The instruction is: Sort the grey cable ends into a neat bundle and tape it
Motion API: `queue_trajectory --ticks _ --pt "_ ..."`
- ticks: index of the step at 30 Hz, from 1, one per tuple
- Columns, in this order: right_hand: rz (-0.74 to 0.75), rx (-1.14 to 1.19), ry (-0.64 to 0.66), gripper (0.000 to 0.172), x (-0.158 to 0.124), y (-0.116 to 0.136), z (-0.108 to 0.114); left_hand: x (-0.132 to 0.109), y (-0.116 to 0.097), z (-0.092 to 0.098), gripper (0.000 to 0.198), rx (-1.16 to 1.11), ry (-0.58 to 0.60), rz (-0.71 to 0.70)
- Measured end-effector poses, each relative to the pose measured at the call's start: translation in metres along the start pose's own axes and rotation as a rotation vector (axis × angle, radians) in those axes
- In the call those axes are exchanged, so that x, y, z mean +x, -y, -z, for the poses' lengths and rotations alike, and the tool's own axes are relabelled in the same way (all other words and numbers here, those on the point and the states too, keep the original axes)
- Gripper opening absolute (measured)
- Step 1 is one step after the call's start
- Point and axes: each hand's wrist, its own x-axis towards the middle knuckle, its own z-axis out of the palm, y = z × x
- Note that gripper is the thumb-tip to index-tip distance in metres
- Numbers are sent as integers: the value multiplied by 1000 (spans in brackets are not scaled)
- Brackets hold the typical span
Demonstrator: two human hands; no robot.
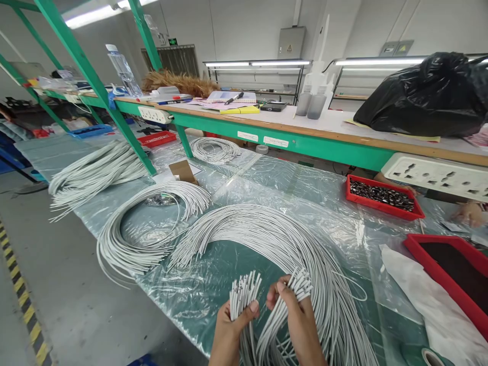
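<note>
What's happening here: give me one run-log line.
left hand: holds wire bundle, ends up | right hand: holds second bundle, ends up | table: more wires, looped

Cables [335,305], green roll [418,355] (btm R) cut by edge; co-worker's hand [471,213] blurred; labels [276,142]: txt too small.

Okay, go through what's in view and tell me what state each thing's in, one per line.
Left hand: closed around wires
Right hand: closed around another bunch
Large wire bundle: lying in a curve
Far wires: coiled
Water bottle: capped, standing
Black bag: bulging
Red tray of dark pieces: open, well filled
Ceiling lamp: lit
</note>
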Motion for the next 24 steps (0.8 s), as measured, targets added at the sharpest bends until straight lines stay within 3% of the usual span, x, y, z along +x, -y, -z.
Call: queue_trajectory --ticks 5,9,13,18,21,24 --pt "75 -96 126 31 -1 -1 -4 -3 -5 -6 30 -33 17 17" --pt "-12 -179 80 38 -2 -1 -6 -3 -8 -6 29 -50 48 43" --pt "12 -148 7 36 1 -3 -3 -1 -5 -4 33 -40 -25 65" --pt "72 -113 115 36 4 -5 -3 -4 -7 -7 34 -26 13 36" --pt "44 -106 52 35 2 -6 -7 -5 -9 -9 29 -47 71 2" --pt "-5 -71 -22 35 0 -8 -9 -2 -5 -6 30 -35 35 11"
